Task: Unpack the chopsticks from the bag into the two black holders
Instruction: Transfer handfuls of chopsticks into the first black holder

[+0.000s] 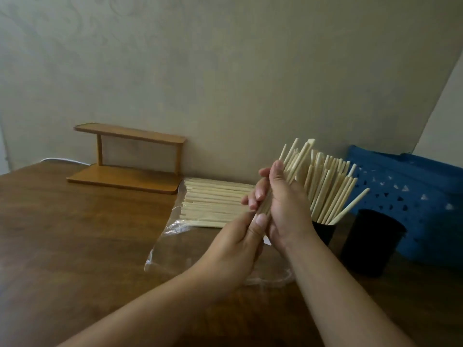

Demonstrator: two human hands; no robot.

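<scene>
A clear plastic bag (175, 249) lies open on the wooden table (75, 234), with a flat stack of pale chopsticks (213, 204) in its far end. My right hand (283, 206) grips a bundle of chopsticks (297, 159) that points up and to the right. My left hand (240, 246) pinches the bundle's lower end from below. Behind my right hand stands a black holder (324, 231) full of upright chopsticks (328, 191). A second black holder (370, 242) stands to its right; its inside is not visible.
A small two-tier wooden shelf (127, 159) stands against the wall at the back left, with a white cable (62, 160) beside it. A blue perforated plastic basket (411, 194) sits behind the holders at the right.
</scene>
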